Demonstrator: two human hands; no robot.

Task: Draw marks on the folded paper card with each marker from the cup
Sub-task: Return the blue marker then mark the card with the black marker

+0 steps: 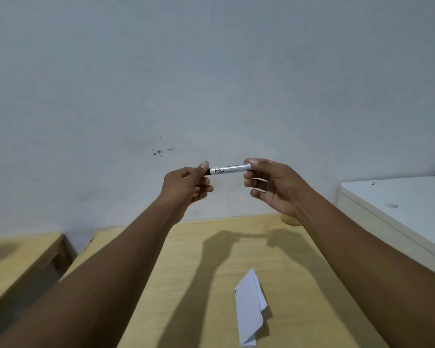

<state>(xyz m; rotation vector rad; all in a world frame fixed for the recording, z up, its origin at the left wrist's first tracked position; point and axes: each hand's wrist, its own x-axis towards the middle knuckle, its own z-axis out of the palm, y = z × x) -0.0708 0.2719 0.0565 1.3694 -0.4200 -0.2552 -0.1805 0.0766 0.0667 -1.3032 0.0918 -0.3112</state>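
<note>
Both arms reach up from the bottom corners of the frame and meet just right of center, raised in front of a pale grey wall [211, 71]. The left hand [186, 187] pinches the dark left end of a marker [230, 169] between thumb and curled fingers; whether that dark end is a cap or the tip cannot be told. The right hand [271, 187] pinches the marker's right end between thumb and forefinger, its other fingers loosely curled below. The marker lies almost level between the two hands, its silver-white barrel showing a small black print near the left end. Below the hands, in the lower middle of the frame, a light wooden table [199, 247] carries the dark shadows of both arms. The card [249, 307], white and folded, lies flat on the table in the lower center-right, well apart from the hands, with a short dark mark at its left edge. The cup [290, 221] shows only as a tan rim at the table's far edge, mostly hidden behind the right wrist. A second wooden surface [15, 259] sits at the lower left, and a white counter [399, 209] runs along the right edge of the frame.
</note>
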